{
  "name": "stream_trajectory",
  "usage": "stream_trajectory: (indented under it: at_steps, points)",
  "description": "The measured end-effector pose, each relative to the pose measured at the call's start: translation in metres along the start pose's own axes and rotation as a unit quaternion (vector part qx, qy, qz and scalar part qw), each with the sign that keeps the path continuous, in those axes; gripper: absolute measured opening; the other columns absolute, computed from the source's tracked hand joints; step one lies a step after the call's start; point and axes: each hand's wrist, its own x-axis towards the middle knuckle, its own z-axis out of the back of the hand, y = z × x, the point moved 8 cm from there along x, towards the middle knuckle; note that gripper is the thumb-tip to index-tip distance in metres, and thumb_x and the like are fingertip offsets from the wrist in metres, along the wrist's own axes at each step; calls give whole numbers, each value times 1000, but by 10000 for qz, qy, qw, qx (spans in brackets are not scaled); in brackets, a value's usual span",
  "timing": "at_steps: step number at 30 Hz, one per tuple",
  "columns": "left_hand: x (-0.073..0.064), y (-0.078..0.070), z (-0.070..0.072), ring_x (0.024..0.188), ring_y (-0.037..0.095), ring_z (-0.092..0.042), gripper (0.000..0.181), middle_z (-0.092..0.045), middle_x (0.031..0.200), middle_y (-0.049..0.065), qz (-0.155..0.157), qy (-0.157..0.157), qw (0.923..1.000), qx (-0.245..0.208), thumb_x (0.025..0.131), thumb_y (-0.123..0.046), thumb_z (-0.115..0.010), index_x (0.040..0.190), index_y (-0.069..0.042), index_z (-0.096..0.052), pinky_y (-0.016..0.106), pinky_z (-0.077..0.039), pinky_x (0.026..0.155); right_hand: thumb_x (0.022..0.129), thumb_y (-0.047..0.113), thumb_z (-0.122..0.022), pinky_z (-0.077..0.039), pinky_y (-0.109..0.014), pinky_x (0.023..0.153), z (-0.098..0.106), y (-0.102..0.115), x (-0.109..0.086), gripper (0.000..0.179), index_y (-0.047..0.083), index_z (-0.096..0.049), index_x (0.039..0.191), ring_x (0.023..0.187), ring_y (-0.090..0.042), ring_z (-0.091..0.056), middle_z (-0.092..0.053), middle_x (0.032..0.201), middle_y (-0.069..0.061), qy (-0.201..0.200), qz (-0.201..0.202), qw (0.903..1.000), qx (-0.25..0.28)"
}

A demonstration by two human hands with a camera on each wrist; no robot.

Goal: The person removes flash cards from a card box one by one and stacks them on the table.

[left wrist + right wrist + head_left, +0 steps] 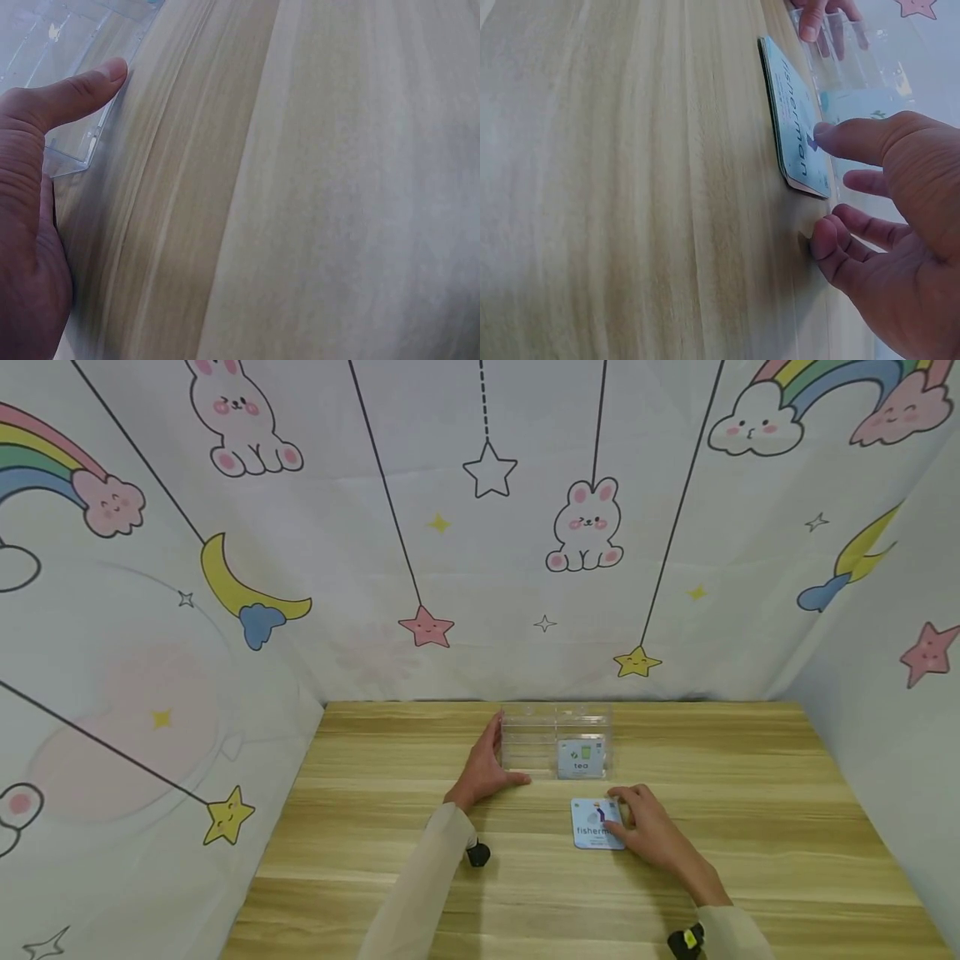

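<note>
A clear plastic card rack (528, 750) with compartments stands near the table's back. My left hand (483, 770) grips its left side, thumb along the front edge and fingers at the side. The left wrist view shows the thumb (82, 94) over the rack's clear edge. A blue "tea" card (581, 759) sits in the lower right compartment. In front of the rack lies a small stack of cards with a "fisherman" card (588, 831) on top. My right hand (652, 831) touches that card with its thumb (847, 140); its other fingers are loosely bent beside the stack.
The wood-grain table (375, 860) is enclosed at the back and sides by a white cloth (487, 552) printed with rabbits, stars and rainbows. A black wrist device (478, 854) is on the left wrist, another (684, 942) on the right.
</note>
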Motion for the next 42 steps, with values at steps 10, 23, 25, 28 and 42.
stream_trajectory:
  at_steps: [10,23,25,28,42]
  points:
    - [1,1,1,154,22,-27,136,-18,172,6,4,-6,10000,-39,70,-22,-100,168,-19,-6,32,-31,122,93,14,-79,-46,-34,71,18,11,18,46,-2,-64,133,85,-23,-53,-61,119,-18,-445,447,9980,93]
    - [1,2,0,154,19,-29,135,-20,171,4,113,-31,9999,-72,70,-23,-100,168,-22,-7,31,-31,122,99,15,-72,-49,-35,72,32,17,45,52,0,-54,145,89,-23,-54,-60,124,-21,-350,459,9983,23]
    - [1,3,0,154,19,-29,135,-20,171,4,120,-33,9999,-57,70,-23,-100,168,-23,-7,30,-31,122,99,14,-72,-48,-35,72,33,18,47,53,-1,-53,147,88,-23,-54,-60,123,-21,-366,504,9981,38]
    - [1,2,0,154,19,-28,136,-19,172,4,95,-33,9999,-78,70,-22,-100,168,-23,-7,29,-31,122,99,14,-72,-48,-36,72,34,18,51,57,0,-51,149,86,-23,-54,-60,122,-21,-375,552,9978,57]
    - [1,-3,1,154,24,-28,133,-18,172,8,-4,-33,9999,-117,72,-18,-99,168,-18,-7,32,-32,122,98,12,-73,-47,-36,69,35,20,58,55,-1,-53,147,82,-21,-53,-60,120,-23,-442,701,9965,92]
